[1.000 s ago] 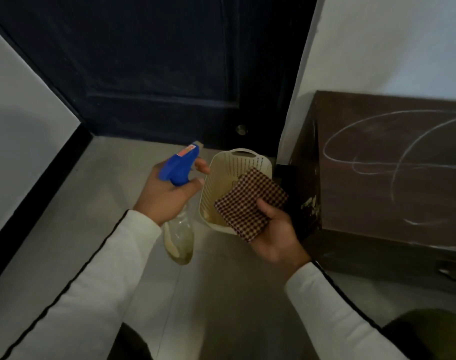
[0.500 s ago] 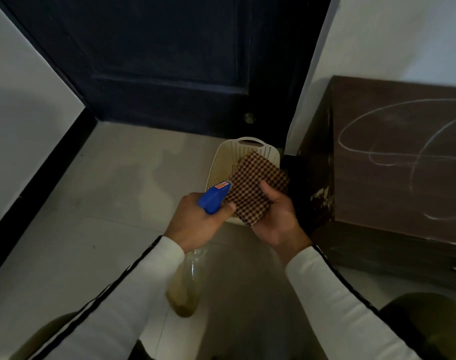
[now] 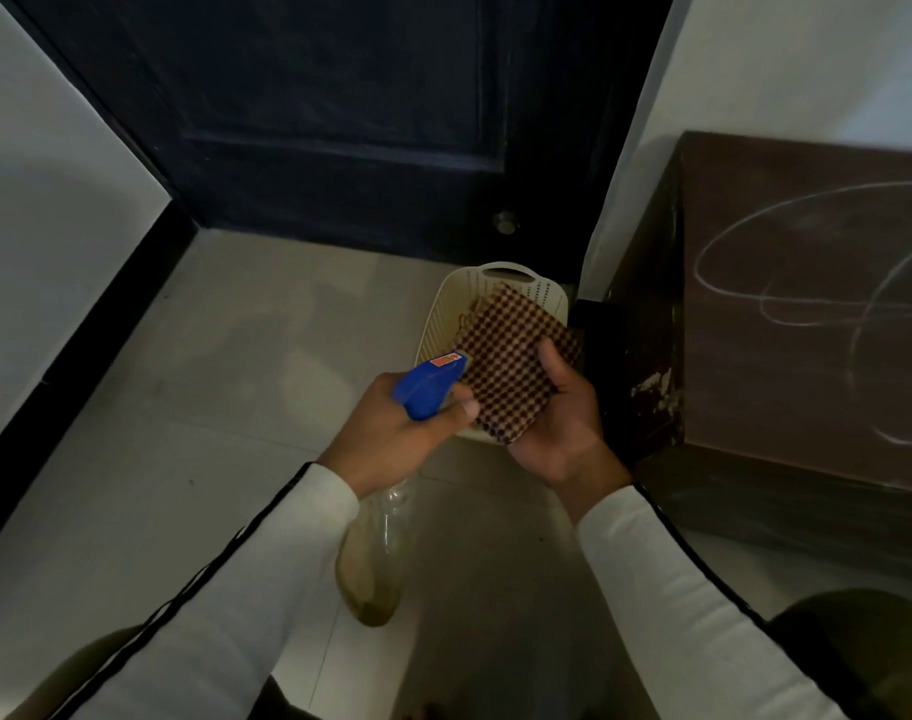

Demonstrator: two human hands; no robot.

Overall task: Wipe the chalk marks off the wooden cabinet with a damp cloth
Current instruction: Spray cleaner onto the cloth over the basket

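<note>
While I am crouching over the floor, I am holding the cloth up in my right hand — a folded checked square, light and soft, the kind of thing that I judge will flop and bunch if I pinch only a corner. So I am cradling it flat across my palm, thumb pressing down on its near right edge and my fingers curled under it where I cannot see them. It is hanging just above the basket, which is sitting on the floor beside the cabinet.

My left hand is wrapping the neck of the bottle, closed around it with a finger lying by the trigger under the blue spray head. The nozzle is pointing at the cloth and nearly touching it. The clear body is hanging below my wrist with a little liquid in it, so it is probably light, though smooth plastic could slip in a wet grip.

Once damp, the cloth will likely be heavier and clingier — a full-palm hold should be pressing it evenly against the wood. Chalk loops are showing on the cabinet's top, well apart from the cloth and not yet wiped.
</note>
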